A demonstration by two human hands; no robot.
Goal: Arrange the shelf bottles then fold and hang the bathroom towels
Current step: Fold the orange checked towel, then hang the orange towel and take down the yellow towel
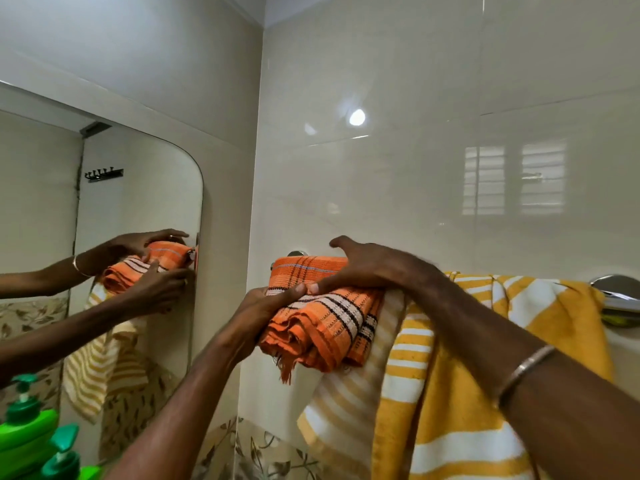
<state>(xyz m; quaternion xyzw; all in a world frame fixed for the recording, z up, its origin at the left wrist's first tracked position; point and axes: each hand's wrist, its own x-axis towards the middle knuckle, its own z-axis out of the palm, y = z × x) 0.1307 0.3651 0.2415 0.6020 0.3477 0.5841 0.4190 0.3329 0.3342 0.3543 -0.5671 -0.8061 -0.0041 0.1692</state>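
Towel (322,306), orange, folded, being draped over left end of rail (616,299), beside yellow towel (485,341). Left hand (270,303) gripping near edge; right hand (374,268) lying flat on top, pressing. Hanging step; next: even out both sides, release.

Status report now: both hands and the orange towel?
Left hand grips orange towel. Right hand presses it on rail. Yellow striped towel crowds alongside.

Three towels (322,317), perhaps two green bottles (27,431).

Soft even light, lamp glare on glossy tiles (357,117), wide-angle edge distortion.
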